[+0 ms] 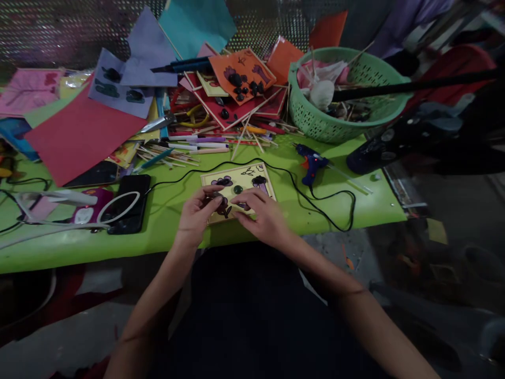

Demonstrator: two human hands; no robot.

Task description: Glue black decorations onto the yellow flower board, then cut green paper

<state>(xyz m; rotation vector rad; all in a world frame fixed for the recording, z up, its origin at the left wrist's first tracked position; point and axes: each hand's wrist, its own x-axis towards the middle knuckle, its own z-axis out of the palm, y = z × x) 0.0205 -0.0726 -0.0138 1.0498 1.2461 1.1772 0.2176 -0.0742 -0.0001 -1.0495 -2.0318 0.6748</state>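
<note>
A yellow card (213, 179) with a pale stick border lies near the table's front edge. It bears purple and dark drawings, dark stones and a round green stone (238, 189). Over its lower left part, my left hand (197, 210) pinches a small dark stone (218, 198) between thumb and fingertips. My right hand (262, 213) is over the card's lower right part, fingers bent and thumb apart from them, with nothing visible between them.
A blue glue gun (311, 164) with a black cord lies right of the card. Behind are pens (205, 146), sticks, an orange card (240, 68) and a green basket (323, 123). A black phone (132, 210) and a red sheet (82, 131) lie left on the green table (173, 231).
</note>
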